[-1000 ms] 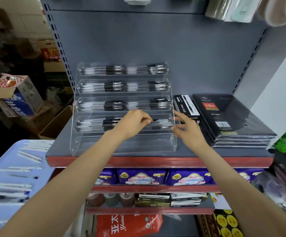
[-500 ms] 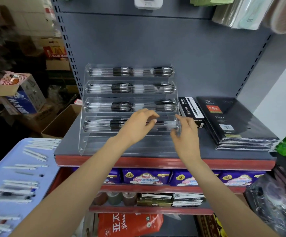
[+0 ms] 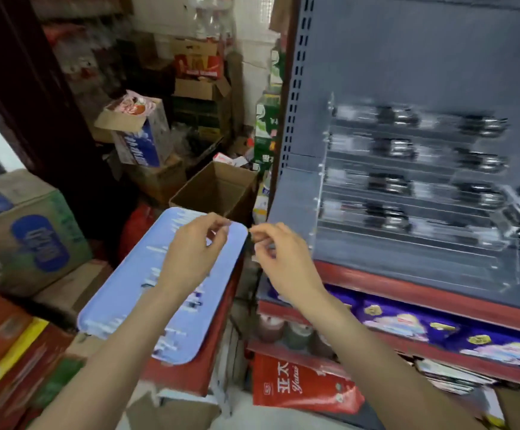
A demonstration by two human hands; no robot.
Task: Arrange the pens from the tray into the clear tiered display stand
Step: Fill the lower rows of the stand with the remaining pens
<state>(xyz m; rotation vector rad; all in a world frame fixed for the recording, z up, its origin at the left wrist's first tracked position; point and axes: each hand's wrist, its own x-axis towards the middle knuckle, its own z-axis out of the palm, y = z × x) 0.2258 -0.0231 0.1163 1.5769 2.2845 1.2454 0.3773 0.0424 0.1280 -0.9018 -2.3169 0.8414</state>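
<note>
Pens (image 3: 171, 308) lie scattered along the lavender tray (image 3: 134, 274), others fill four tiers of the clear display stand (image 3: 414, 193) on the grey shelf. Left hand (image 3: 190, 256) hovers over the tray's far end, right hand (image 3: 283, 259) beside its far corner, both loosely curled, seemingly empty (blur hides detail). Pinch one pen mid-barrel and carry it level to the unfilled bottom tier
</note>
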